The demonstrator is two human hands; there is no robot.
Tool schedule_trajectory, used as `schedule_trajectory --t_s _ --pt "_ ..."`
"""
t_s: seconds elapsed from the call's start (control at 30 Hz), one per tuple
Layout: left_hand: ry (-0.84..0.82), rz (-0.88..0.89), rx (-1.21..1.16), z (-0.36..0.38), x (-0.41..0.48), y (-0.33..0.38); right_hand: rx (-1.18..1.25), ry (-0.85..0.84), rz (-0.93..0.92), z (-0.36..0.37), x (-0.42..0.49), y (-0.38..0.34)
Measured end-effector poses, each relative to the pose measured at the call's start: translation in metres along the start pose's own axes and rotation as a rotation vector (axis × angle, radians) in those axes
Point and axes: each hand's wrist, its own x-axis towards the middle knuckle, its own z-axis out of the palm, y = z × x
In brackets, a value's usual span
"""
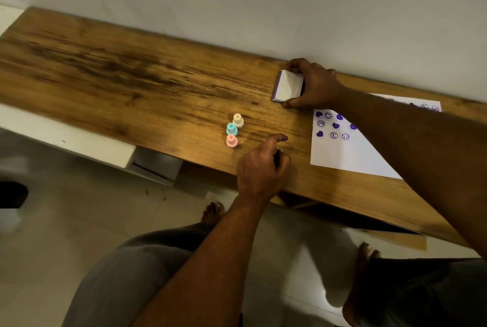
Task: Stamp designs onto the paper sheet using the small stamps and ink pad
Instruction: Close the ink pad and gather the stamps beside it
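Three small stamps stand upright in a short row on the wooden table [131,76]: a cream stamp [238,120], a teal stamp [231,129] and a pink stamp [231,140]. My left hand [263,166] hovers just right of them, loosely curled with the index finger out and nothing in it. The white ink pad [287,86] with a purple edge lies near the wall, its lid down, and my right hand [315,84] grips its right side. The white paper sheet [345,152] lies to the right with several purple heart and smiley prints; my right forearm covers part of it.
A pale wall runs along the table's far edge. A white shelf or drawer unit [79,142] sits below the table's left front edge. My legs and bare feet are on the tiled floor [92,208] under the table.
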Motion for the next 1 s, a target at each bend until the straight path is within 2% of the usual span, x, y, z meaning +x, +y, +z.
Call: schedule_trajectory --t_s 0.53,0.63,0.73,0.8,0.9,1.0 --pt "0.050 0.016 -0.069 0.000 -0.001 -0.001 -0.009 -0.040 -0.017 -0.002 -0.002 -0.002" --pt "0.092 0.001 -0.118 -0.007 0.001 -0.001 -0.095 0.074 -0.130 -0.002 -0.009 -0.014" --pt "0.201 -0.067 -0.199 -0.021 0.005 -0.006 -0.084 0.168 -0.379 0.000 -0.015 -0.047" --pt "0.316 -0.139 -0.202 -0.033 0.008 -0.013 -0.063 0.067 -0.525 0.007 -0.015 -0.071" --pt "0.514 -0.185 -0.121 -0.043 0.010 -0.028 -0.125 -0.102 -0.551 0.024 -0.012 -0.100" --pt "0.566 -0.239 -0.062 -0.043 0.009 -0.037 -0.157 -0.136 -0.519 0.036 -0.010 -0.109"
